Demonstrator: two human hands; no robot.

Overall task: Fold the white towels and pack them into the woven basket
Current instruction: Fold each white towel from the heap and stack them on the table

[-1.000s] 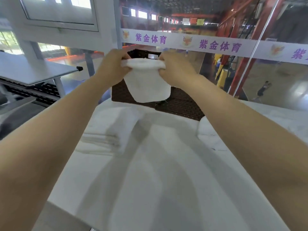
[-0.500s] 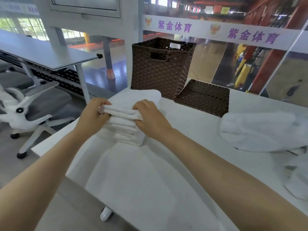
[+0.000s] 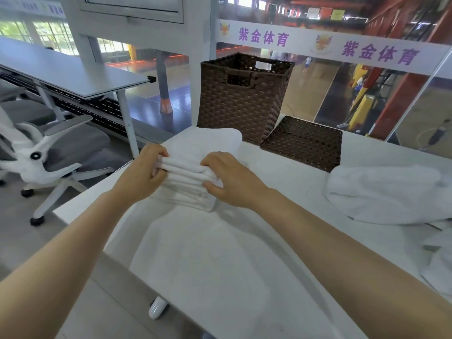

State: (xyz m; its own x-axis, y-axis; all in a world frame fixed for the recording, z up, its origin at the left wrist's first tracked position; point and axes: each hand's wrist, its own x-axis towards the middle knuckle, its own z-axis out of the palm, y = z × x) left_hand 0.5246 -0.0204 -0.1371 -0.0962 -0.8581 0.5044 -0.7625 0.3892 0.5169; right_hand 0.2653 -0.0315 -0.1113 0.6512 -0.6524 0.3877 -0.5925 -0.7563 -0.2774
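White smooth counter (image 3: 281, 182) fills the lower frame, glass wall with a purple-lettered white banner (image 3: 318, 45) behind it in the upper right. Grey desk (image 3: 73, 74) and white-framed office chair (image 3: 46, 155) at the left edge.

Stack of folded white terry towels (image 3: 193, 177) sits left of centre on the counter, soft ribbed layers, folded edges facing the camera; long axis runs from near-left toward the far-right, toward the basket. Left hand (image 3: 141, 174) grips the stack's left end, fingers curled over the top layers. Right hand (image 3: 227, 179) grips the right end, thumb under a few layers and fingers on top.

Dark brown woven square basket (image 3: 239, 101) stands upright just behind the stack at top centre, cut-out handles in its walls; something white shows through the far handle slot, can't tell whether it's inside. Flat dark brown woven lid (image 3: 305, 143) lies beside it to the right.

Large flat white cloth (image 3: 220, 265) spread over the near counter. Loose rumpled white towel pile (image 3: 391, 194) at the right edge, well apart from the stack.
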